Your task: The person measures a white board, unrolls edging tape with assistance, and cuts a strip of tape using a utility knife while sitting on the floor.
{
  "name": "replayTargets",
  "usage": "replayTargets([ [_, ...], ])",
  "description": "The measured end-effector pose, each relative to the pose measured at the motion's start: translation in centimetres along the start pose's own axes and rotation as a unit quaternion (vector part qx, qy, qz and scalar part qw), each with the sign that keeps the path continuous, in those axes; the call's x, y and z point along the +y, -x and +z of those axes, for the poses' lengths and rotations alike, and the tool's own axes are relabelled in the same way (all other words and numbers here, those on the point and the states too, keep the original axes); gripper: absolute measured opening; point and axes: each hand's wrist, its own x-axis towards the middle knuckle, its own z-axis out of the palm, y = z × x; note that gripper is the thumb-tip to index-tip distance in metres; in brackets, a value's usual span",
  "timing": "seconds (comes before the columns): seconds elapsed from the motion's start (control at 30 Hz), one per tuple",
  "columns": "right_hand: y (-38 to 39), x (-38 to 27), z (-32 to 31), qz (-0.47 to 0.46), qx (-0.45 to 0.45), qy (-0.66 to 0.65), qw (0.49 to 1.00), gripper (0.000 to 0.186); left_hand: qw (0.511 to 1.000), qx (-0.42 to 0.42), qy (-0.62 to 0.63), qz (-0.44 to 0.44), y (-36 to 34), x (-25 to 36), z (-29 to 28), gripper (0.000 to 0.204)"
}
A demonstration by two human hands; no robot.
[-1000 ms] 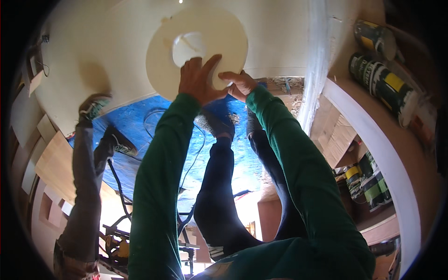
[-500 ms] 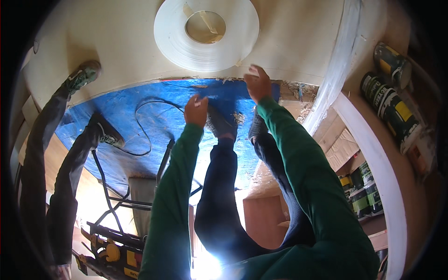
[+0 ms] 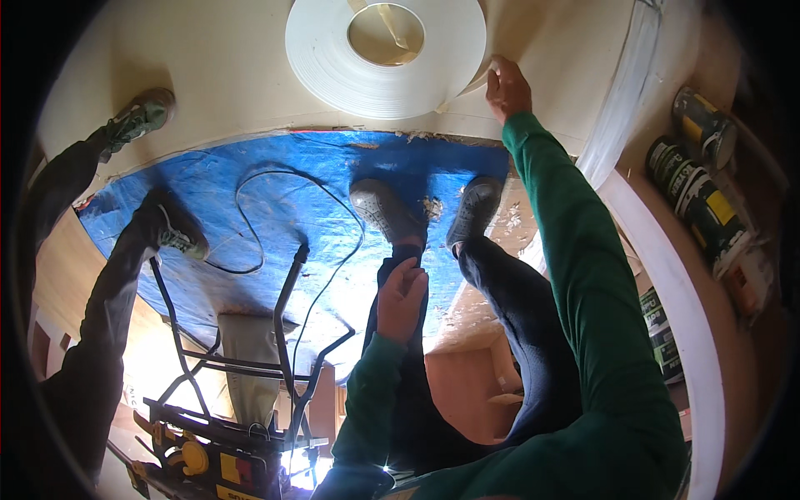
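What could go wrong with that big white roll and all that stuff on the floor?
The right hand is close beside the white roll, so a tug might loosen its coils. Also, the black cable loops across the blue sheet near people's shoes, so somebody might trip.

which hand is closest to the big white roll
The right hand, at the lower right of the white roll. The left hand sits much lower in the picture, in front of the person's left trouser leg, well away from it.
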Motion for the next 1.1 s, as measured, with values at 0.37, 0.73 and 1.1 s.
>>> replayTargets([
  [0.37,0.9,-2.2,-3.6,-0.294,-0.099,0.179,0.933,0.021,0.904,0.134,-0.286,0.288,-5.4,3.6,1.4,0.032],
  [0.73,10.9,-0.5,1.4,-0.17,-0.201,-0.009,0.965,0.008,0.713,0.021,-0.587,0.382,-23.9,8.0,1.6,0.055],
  [1.1,27.8,-27.0,-1.0,-0.04,-0.218,-0.599,0.77,0.038,0.764,0.052,-0.412,0.494,-9.5,18.1,0.0,0.038],
])
